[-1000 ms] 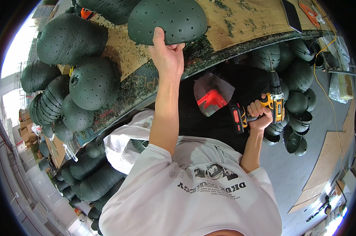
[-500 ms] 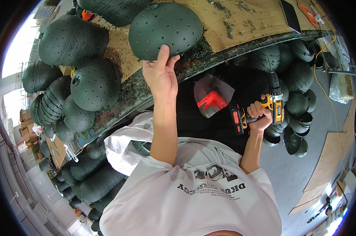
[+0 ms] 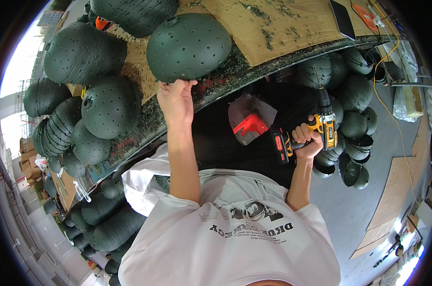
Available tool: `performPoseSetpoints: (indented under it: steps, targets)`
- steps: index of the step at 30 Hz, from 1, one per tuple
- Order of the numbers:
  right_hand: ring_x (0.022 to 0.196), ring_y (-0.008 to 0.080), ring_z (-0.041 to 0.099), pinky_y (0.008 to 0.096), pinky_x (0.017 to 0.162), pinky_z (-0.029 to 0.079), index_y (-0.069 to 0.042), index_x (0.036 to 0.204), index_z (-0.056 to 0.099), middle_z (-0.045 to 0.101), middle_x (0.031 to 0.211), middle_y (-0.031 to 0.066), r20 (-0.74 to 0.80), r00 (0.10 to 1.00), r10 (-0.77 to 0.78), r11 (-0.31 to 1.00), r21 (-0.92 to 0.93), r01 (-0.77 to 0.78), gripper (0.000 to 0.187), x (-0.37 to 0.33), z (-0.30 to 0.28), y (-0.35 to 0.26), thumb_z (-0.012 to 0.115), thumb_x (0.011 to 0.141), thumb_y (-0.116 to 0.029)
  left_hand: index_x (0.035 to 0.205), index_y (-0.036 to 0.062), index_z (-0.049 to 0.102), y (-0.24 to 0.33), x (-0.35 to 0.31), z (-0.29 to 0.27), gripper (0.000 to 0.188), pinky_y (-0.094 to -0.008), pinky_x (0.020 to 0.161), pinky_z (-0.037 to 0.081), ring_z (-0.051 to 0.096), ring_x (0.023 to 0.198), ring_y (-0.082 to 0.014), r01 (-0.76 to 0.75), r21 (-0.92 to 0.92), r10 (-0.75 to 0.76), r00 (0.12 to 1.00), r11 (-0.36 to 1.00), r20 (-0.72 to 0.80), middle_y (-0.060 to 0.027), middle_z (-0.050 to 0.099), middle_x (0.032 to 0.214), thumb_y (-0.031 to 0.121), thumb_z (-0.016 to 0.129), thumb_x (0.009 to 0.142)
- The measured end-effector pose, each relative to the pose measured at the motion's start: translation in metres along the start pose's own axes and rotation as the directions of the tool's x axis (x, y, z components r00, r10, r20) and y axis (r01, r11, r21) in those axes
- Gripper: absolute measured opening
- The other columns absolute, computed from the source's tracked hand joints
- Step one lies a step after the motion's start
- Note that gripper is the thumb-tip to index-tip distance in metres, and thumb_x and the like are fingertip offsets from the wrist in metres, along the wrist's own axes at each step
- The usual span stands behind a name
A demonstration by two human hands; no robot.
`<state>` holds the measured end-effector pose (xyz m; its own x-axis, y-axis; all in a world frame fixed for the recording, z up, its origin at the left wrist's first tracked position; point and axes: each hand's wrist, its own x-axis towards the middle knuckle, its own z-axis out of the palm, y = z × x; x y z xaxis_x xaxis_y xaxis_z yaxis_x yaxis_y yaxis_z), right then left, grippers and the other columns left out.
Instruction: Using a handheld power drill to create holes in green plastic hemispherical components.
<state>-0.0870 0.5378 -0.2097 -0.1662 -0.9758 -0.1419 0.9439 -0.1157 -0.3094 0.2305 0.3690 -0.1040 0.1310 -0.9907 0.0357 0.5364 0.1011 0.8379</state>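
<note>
A dark green dome-shaped shell (image 3: pixel 190 47), dotted with small holes, rests near the front edge of the workbench, rounded side up. At its lower rim my left hand (image 3: pixel 177 100) is closed, thumb and fingers pinched against the edge; part of the grip is hidden. In my right hand (image 3: pixel 306 140) is a yellow and black cordless drill (image 3: pixel 326 125), held by its handle. Its long thin bit points away from me, toward the bench, and is clear of the shell. The battery end (image 3: pixel 280 145) carries a red label.
Stacks of similar shells (image 3: pixel 112 107) crowd the bench's left side. More shells (image 3: pixel 354 125) are piled at the right below the bench. Green shavings litter the cardboard (image 3: pixel 292 28), where a phone (image 3: pixel 342 19) lies. A yellow cable (image 3: pixel 392 114) hangs at the right. A red object (image 3: pixel 250 125) shows below.
My left thumb has come down off the shell's surface to its rim. The view has shifted slightly; the drill stays in my right hand beside the bench.
</note>
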Motion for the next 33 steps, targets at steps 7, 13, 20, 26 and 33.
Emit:
performPoseSetpoints:
  steps: [7,13,20,26,33]
  targets:
    - [0.053,0.0091,0.035,0.0280,0.057,0.033,-0.005,0.121,0.052,0.036,0.061,-0.0038,-0.017,1.000,-0.003,1.000,-0.004,0.003,0.039,0.000,0.003,-0.001,0.059,0.083,-0.009,0.097,0.0043,0.063,0.030,0.002,-0.030,0.008,-0.0368,0.079,0.058,0.067,0.090,-0.0207,0.196,-0.129,-0.210,0.973,0.972,-0.099,-0.0073,0.070,0.099,0.001,0.065,0.090]
    - [0.053,0.0091,0.034,0.0284,0.057,0.033,-0.005,0.120,0.052,0.035,0.060,-0.0038,-0.013,1.000,0.003,1.000,-0.011,-0.003,0.038,0.002,0.003,-0.001,0.059,0.083,-0.008,0.115,0.0078,0.062,0.025,0.009,-0.059,0.017,-0.0332,0.085,0.054,0.065,0.101,-0.0152,0.114,-0.121,-0.103,0.990,0.986,0.094,-0.0033,0.070,0.111,0.013,0.064,0.099]
    - [0.053,0.0092,0.035,0.0285,0.056,0.033,-0.006,0.120,0.052,0.035,0.061,-0.0040,0.001,1.000,0.009,1.000,-0.021,-0.009,0.038,0.001,0.004,0.000,0.061,0.084,-0.010,0.116,0.0088,0.063,0.018,0.013,-0.055,0.017,-0.0294,0.079,0.056,0.067,0.097,-0.0139,0.131,-0.200,-0.095,0.980,0.971,0.176,-0.0022,0.070,0.113,0.012,0.065,0.099]
    - [0.052,0.0095,0.035,0.0283,0.055,0.033,-0.006,0.121,0.051,0.035,0.060,-0.0040,0.031,0.999,0.022,0.999,-0.041,-0.020,0.039,-0.004,0.008,0.001,0.060,0.083,-0.010,0.116,0.0004,0.064,0.047,-0.001,-0.059,0.024,-0.0287,0.069,0.056,0.067,0.089,-0.0168,0.190,0.350,-0.172,0.982,0.917,-0.083,-0.0070,0.068,0.107,0.016,0.067,0.098]
    - [0.049,0.0130,0.037,0.0304,0.052,0.032,0.002,0.121,0.048,0.041,0.060,0.0025,0.035,0.962,0.272,0.890,-0.390,-0.238,0.045,-0.031,0.071,0.011,0.056,0.077,-0.003,0.131,-0.0104,0.052,0.063,-0.015,-0.051,0.058,-0.0259,0.058,0.049,0.061,0.075,-0.0124,0.267,0.707,-0.208,0.963,0.655,-0.171,-0.0081,0.067,0.098,0.030,0.072,0.095]
